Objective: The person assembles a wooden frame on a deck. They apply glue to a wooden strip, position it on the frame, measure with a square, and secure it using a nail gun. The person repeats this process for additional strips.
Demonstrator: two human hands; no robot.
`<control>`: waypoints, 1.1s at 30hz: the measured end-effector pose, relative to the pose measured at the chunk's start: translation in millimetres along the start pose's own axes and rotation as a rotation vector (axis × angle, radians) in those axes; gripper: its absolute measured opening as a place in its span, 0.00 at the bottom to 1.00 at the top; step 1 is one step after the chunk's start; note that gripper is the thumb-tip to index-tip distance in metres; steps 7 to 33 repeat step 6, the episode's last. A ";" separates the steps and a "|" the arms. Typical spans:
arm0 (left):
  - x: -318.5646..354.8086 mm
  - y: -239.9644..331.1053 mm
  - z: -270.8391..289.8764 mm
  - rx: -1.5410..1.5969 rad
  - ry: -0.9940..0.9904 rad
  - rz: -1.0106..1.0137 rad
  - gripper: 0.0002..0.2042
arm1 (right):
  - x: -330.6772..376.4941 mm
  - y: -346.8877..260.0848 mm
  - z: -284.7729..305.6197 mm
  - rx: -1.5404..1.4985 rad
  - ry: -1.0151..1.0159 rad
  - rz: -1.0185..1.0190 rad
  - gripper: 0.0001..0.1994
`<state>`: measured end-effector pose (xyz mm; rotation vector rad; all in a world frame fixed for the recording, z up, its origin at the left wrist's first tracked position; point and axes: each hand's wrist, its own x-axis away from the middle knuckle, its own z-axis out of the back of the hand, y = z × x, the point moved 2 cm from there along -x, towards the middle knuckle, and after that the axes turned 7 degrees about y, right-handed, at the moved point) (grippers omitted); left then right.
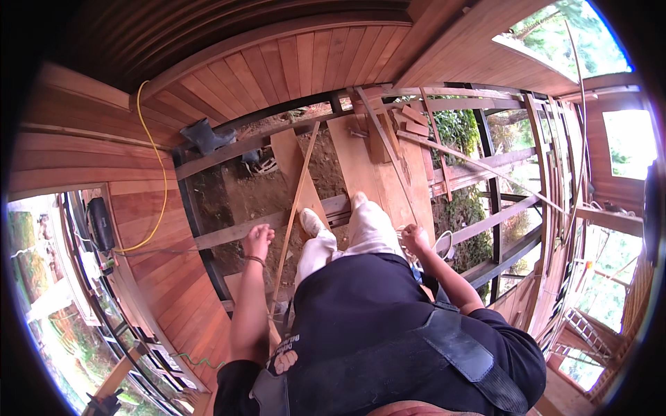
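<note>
Reddish wooden plank walls (90,159) are curving around an unfinished floor of black steel beams (208,229) over bare earth, seen from the head camera. Left hand (258,240) is curling closed, loosely fisted, just beside a thin wooden slat (295,204) that is leaning past it. Right hand (415,238) is closing around a coil of whitish rope (441,244). Ahead of both hands, loose boards (378,166) are lying across the beams, and white shoes (311,222) are standing on them.
</note>
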<state>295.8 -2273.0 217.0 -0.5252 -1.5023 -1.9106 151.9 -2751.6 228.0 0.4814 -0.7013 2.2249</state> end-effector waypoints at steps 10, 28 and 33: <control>-15.0 -76.7 -99.0 -0.317 -0.193 0.076 0.09 | -114.7 40.7 -70.8 0.627 -0.337 0.479 0.10; -15.0 -76.7 -99.0 -0.317 -0.193 0.076 0.09 | -114.7 40.7 -70.8 0.627 -0.337 0.479 0.10; -15.0 -76.7 -99.0 -0.317 -0.193 0.076 0.09 | -114.7 40.7 -70.8 0.627 -0.337 0.479 0.10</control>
